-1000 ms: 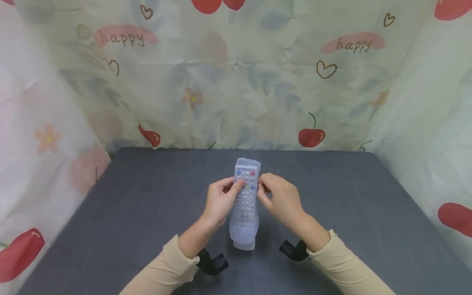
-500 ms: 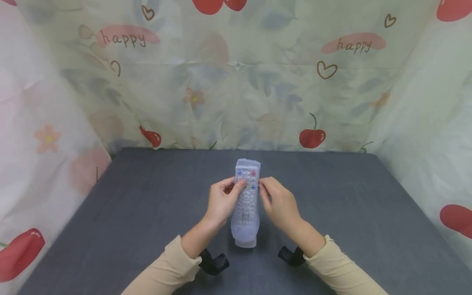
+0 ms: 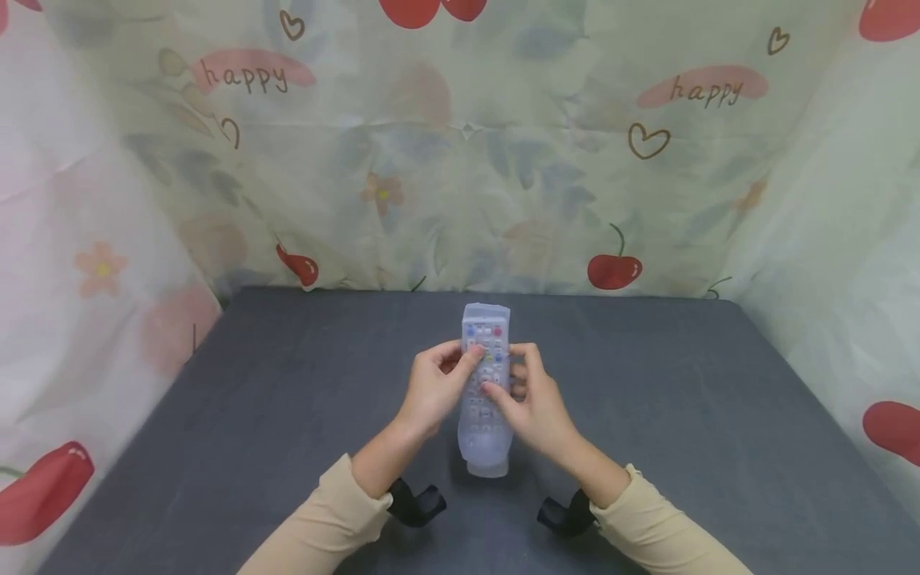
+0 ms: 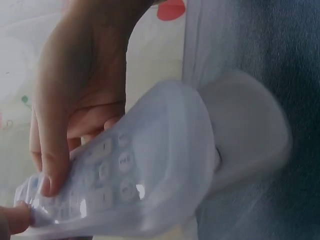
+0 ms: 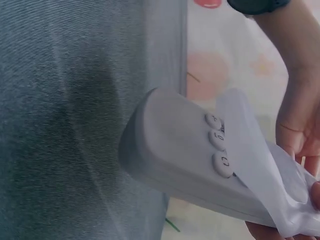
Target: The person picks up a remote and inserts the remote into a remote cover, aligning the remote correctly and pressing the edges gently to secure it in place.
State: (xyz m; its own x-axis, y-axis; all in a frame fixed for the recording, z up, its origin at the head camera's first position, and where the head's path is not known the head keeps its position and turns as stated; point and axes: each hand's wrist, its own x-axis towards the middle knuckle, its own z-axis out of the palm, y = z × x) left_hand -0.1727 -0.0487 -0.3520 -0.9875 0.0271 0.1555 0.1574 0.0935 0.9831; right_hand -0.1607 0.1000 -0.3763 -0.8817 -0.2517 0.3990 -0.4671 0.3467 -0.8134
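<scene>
Remote [image 5: 177, 147] — pale grey, perhaps — in a cloudy sleeve [image 4: 150, 160].

Head view looks forward and down over a dark-grey tabletop [image 3: 316, 383]; close, sideways wrist views share one long, translucent-sleeved white remote [image 5: 192, 152].

beige sleeves [image 3: 325, 515] are worn with curved black wrist pieces [image 3: 414, 508].

Before me: dark grey bench [image 3: 216, 447]; pale cloth walls [image 3: 503, 88] behind and both sides, printed red cherries [image 3: 614, 272], brown hearts [image 3: 649, 141].
</scene>
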